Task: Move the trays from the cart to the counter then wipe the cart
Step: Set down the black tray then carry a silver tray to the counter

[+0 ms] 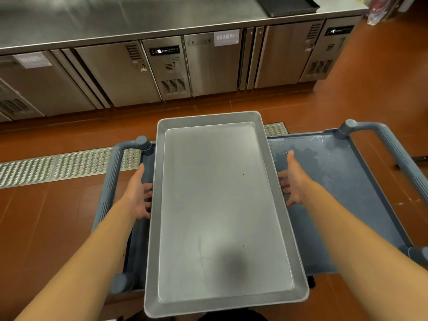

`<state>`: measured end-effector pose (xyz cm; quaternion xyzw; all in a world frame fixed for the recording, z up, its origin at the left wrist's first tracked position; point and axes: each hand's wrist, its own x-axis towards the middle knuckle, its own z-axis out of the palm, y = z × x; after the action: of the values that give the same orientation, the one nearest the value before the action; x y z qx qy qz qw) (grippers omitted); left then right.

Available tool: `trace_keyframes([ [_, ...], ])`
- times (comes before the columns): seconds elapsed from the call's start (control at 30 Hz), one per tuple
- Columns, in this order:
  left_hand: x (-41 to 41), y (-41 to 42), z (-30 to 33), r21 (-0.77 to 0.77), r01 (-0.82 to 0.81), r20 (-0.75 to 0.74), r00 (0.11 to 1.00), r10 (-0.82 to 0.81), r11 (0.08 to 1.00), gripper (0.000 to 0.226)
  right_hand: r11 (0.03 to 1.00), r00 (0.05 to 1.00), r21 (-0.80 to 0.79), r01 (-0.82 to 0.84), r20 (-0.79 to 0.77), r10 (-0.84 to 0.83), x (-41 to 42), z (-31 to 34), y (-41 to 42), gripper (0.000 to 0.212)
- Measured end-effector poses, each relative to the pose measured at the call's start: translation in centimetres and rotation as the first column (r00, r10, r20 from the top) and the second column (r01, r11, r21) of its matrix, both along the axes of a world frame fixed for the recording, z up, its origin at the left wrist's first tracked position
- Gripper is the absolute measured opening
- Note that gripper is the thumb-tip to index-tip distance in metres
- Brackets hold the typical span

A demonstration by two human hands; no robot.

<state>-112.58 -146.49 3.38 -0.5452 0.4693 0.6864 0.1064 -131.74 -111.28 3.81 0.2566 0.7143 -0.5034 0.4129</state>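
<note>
A large empty metal tray (pixel 222 214) is held lengthwise over the left part of the blue-grey cart (pixel 335 181). My left hand (pixel 141 195) grips the tray's left long edge, fingers curled beneath it. On the right long edge sits my right hand (pixel 293 181), thumb pointing forward and fingers under the rim. The cart's top to the right of the tray is bare, with water drops near its far edge. A dark tray (pixel 289 4) lies on the steel counter (pixel 139 17) at the far right.
Under-counter steel fridge units (pixel 171 68) run below the counter ahead. A metal floor drain grate (pixel 64 165) crosses the red-brown tiled floor between cart and counter. Cart handles (pixel 393 147) rise at both ends.
</note>
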Motion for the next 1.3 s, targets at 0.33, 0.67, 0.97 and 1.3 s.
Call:
trace_keyframes([
  [0.33,-1.9,4.0,3.3,-0.039,0.075,-0.022,0.997,-0.075,0.996,0.101,0.999,0.999,0.028,0.042,-0.035,-0.041,0.2,4.0,5.3,0.108],
  [0.67,-5.3,11.6,5.2,-0.037,0.281,-0.058,0.958,-0.283,0.959,0.105,0.964,0.96,0.063,0.259,-0.129,-0.25,4.9,8.6,15.2,0.115],
  [0.97,-6.7,20.3,8.6,-0.076,0.528,-0.106,0.839,-0.533,0.846,0.103,0.878,0.871,0.047,0.477,-0.157,-0.465,12.8,11.3,24.7,0.107],
  [1.3,-8.0,32.5,10.9,-0.125,0.683,-0.097,0.713,-0.694,0.719,0.093,0.756,0.741,0.019,0.654,-0.215,-0.636,20.1,12.3,35.5,0.105],
])
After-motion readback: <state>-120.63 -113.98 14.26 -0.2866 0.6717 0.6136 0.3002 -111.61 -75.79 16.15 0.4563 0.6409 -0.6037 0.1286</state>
